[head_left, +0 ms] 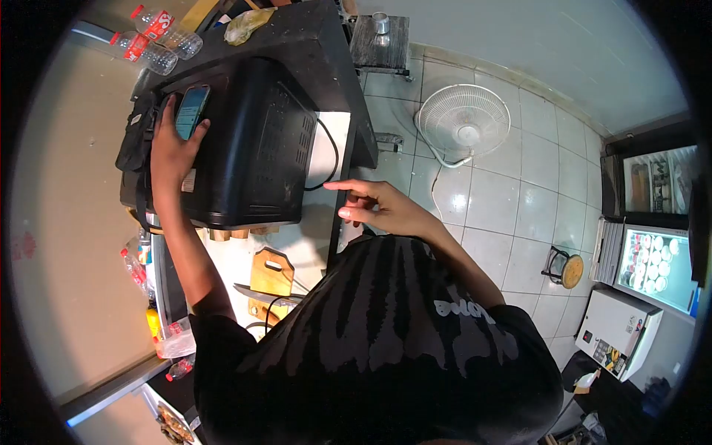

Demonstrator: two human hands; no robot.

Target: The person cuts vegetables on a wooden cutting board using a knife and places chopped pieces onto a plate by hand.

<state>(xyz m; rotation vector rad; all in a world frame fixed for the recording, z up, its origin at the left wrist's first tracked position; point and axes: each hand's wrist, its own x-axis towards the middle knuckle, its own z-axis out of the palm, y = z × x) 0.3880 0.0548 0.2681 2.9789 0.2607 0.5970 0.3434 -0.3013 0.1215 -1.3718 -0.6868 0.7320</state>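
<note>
My left hand (175, 147) is at the top of a large black appliance (241, 141) with vents in its side. Its thumb and fingers lie along the two edges of a smartphone (193, 111), whose screen is lit. My right hand (380, 205) hovers beside the white counter, index finger stretched out and the other fingers partly curled. Nothing shows in it. Close to its fingertip, a black cable (335, 157) curves over the white surface. A black bag with straps (137, 133) sits against the appliance, left of my left hand.
A wooden cutting board (268, 278) and a knife (256, 294) lie on the counter near my body. Plastic bottles (159, 58) stand at upper left. On the tiled floor are a white fan (467, 133) and a stool (571, 271); a lit display fridge (656, 263) is at right.
</note>
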